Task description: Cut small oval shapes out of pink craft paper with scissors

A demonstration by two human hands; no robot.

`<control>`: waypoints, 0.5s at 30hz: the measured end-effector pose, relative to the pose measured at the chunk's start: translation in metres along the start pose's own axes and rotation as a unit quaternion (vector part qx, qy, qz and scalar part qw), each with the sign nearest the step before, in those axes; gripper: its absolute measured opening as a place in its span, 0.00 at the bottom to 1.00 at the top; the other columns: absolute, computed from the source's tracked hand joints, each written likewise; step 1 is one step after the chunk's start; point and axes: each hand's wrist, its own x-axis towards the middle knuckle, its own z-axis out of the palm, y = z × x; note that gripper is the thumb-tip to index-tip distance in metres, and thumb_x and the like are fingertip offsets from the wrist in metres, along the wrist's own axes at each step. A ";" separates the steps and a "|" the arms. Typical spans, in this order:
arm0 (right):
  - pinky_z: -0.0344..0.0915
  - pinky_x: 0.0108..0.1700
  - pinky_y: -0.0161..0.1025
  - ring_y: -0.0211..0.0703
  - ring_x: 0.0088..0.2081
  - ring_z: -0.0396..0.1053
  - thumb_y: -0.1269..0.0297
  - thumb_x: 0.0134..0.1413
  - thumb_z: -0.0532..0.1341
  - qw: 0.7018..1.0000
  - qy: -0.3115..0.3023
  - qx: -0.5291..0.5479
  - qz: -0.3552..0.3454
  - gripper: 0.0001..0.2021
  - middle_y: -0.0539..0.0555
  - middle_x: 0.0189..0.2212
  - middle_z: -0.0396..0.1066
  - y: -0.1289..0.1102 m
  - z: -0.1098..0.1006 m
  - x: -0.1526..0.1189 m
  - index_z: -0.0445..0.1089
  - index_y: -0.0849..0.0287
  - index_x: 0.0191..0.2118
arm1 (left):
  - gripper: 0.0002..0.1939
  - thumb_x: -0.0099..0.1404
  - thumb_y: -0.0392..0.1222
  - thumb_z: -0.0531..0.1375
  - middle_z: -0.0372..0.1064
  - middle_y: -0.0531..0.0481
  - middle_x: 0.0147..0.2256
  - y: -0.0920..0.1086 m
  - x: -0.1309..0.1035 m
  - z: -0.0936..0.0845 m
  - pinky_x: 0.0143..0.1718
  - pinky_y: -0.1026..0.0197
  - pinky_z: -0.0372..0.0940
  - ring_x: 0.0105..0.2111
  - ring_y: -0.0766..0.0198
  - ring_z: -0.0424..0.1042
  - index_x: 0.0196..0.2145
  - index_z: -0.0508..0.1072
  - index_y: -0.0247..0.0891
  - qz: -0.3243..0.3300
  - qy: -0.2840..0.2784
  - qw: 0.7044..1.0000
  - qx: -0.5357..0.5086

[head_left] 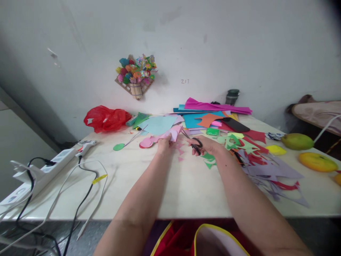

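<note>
Gripping pink paper [174, 134] in left hand [164, 143], black-handled scissors [197, 145] in right hand [204, 145], both grips closed.

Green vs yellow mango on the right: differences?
Color: the green mango is mostly dull green; the yellow mango is bright yellow with orange tints.
Position: the green mango sits nearer the wall, the yellow mango nearer the wearer.
Shared: both lie lengthwise, roughly left to right.
</note>
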 end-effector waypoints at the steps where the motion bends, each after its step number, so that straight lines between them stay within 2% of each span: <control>1: 0.50 0.13 0.28 0.37 0.16 0.65 0.42 0.44 0.62 1.000 -0.009 0.000 0.003 0.24 0.57 0.18 0.71 0.001 -0.001 0.000 0.66 0.61 0.32 | 0.03 0.55 0.32 0.62 0.71 0.48 0.28 0.000 0.000 0.001 0.29 0.65 0.67 0.26 0.66 0.71 0.30 0.71 0.32 -0.004 0.004 1.000 -0.003; 10: 0.53 0.14 0.28 0.38 0.18 0.67 0.43 0.45 0.61 0.996 -0.073 0.029 -0.038 0.22 0.56 0.19 0.72 0.008 0.005 0.008 0.66 0.61 0.33 | 0.02 0.54 0.29 0.60 0.69 0.50 0.26 0.001 -0.007 0.008 0.29 0.65 0.66 0.26 0.65 0.71 0.26 0.70 0.32 -0.010 0.029 1.000 -0.005; 15: 0.54 0.14 0.28 0.39 0.17 0.67 0.45 0.45 0.62 0.996 -0.060 0.038 -0.046 0.21 0.55 0.19 0.72 0.012 0.012 0.013 0.67 0.61 0.33 | 0.03 0.55 0.29 0.61 0.69 0.50 0.25 -0.001 -0.006 0.008 0.24 0.66 0.65 0.23 0.67 0.69 0.26 0.70 0.32 -0.021 0.023 0.999 -0.008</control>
